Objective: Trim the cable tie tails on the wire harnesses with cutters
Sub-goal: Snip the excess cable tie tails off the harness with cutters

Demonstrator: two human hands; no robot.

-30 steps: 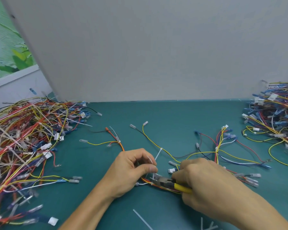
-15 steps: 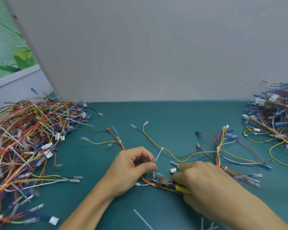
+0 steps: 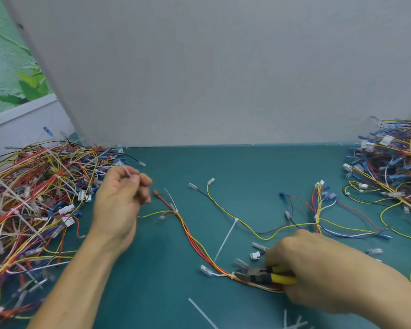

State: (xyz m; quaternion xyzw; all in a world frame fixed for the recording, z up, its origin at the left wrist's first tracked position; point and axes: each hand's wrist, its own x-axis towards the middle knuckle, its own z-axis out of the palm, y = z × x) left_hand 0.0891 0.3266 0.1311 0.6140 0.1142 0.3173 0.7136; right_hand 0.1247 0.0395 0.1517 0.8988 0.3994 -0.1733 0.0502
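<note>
A wire harness (image 3: 192,238) of red, orange and yellow wires lies across the teal table (image 3: 235,167). My right hand (image 3: 318,269) grips yellow-handled cutters (image 3: 263,276), whose jaws sit at a white tie on the harness at the lower right. My left hand (image 3: 121,205) is lifted to the left, near the left wire pile, and pinches a short white cut tie tail (image 3: 128,173) between thumb and fingers. A long uncut tie tail (image 3: 226,241) sticks out from a yellow and black wire pair in the middle. Another thin tail (image 3: 170,199) stands at a tie near the orange terminal.
A big tangled pile of harnesses (image 3: 33,205) fills the left side, and a second pile (image 3: 394,169) sits at the far right. Cut tie tails (image 3: 202,313) lie near the front edge. A grey panel (image 3: 211,67) stands behind the table.
My left hand has let go of the harness by the cutters and swung up and left, carrying a cut tie tail. My right hand and the cutters have stayed in place.
</note>
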